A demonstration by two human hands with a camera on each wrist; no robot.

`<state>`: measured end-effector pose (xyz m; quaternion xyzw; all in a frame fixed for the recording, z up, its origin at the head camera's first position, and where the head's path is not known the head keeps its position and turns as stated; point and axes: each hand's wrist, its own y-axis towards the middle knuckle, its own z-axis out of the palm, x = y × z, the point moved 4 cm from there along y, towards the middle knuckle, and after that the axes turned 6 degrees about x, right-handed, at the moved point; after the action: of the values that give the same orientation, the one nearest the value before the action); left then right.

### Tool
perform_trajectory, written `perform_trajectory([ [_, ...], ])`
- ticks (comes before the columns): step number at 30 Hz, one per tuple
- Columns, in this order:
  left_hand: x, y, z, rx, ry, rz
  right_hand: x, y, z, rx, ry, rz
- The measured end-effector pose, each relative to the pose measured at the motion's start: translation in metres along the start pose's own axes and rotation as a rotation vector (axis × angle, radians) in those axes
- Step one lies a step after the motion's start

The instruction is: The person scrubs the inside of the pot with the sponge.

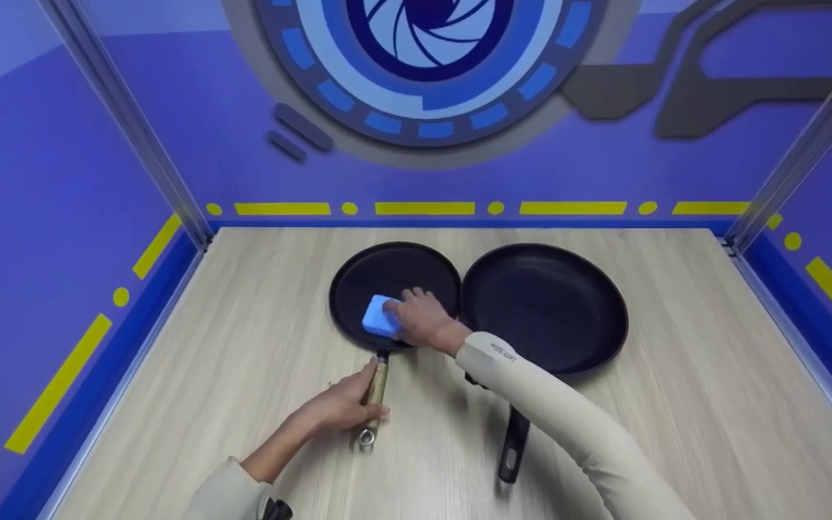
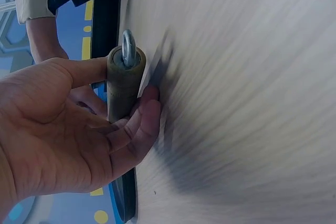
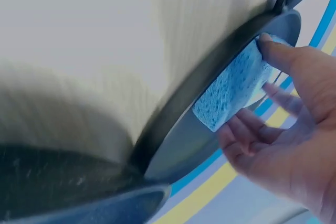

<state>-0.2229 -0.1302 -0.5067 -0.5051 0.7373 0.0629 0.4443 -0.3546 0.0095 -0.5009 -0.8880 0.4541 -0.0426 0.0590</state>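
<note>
1. The right hand [image 1: 423, 318] grasps a blue sponge [image 1: 380, 315], thumb on one side and fingers on the other, as the right wrist view shows.
2. The sponge is inside the rim of the smaller black pan [image 1: 394, 274], over its near part; in the right wrist view the rim hides the sponge's lower edge, so full contact with the surface is hard to tell.
3. The left hand [image 1: 347, 401] grips that pan's wooden handle [image 1: 378, 383] — thumb on one side, fingers curled round the other — near the end with the metal ring [image 1: 366, 438].
4. A larger, deeper black pan [image 1: 542, 303] sits just to the right, the two rims touching or nearly so; its dark handle [image 1: 513, 448] points toward the person, and the right sleeve [image 1: 568, 412] passes over its near edge.
5. Both pans rest on a pale wood-grain table [image 1: 698, 325] — behind it stands a blue-purple wall [image 1: 170, 108] with yellow dashes and dots.
</note>
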Motion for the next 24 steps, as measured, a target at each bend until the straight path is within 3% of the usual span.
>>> perform_trajectory([
  [9,0.002,0.002,0.000,0.039,0.022,0.001,0.012,0.018,-0.005,0.023,-0.072,-0.150],
  [15,0.001,0.002,-0.004,0.077,0.049,-0.023,0.013,0.042,-0.006,0.035,-0.100,-0.200],
  [19,0.004,0.003,0.000,0.095,0.032,-0.023,0.011,0.057,-0.001,0.017,-0.129,-0.133],
  [24,0.006,0.006,0.000,0.107,0.037,0.003,0.001,0.078,-0.002,-0.027,-0.031,0.094],
])
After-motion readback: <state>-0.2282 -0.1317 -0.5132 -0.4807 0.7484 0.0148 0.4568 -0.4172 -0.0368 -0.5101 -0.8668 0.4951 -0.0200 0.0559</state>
